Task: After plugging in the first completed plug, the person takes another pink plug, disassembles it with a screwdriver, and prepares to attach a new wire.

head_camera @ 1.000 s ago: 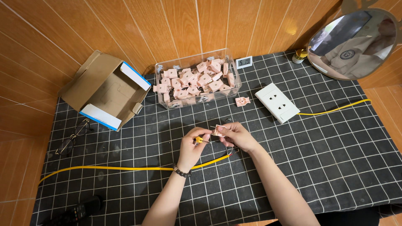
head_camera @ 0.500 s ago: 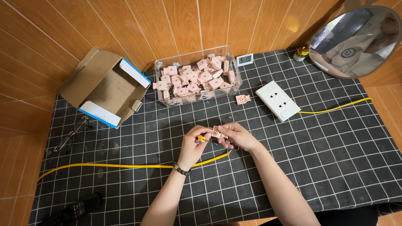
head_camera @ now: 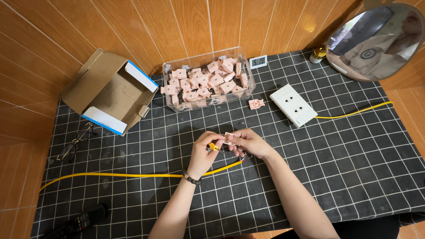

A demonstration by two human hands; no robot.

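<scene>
Hands meet at table centre, barely shifted from a second ago. Left hand point(head_camera: 204, 152) pinches a small yellow-handled tool point(head_camera: 213, 146), now at the pink plug piece point(head_camera: 229, 138) closed in the right hand point(head_camera: 250, 142) grip. Yellow cable point(head_camera: 133, 175) trails toward 9 o'clock. Clear bin of pink plugs point(head_camera: 208, 80) sits at 12; white socket point(head_camera: 293, 105) at 1.
</scene>
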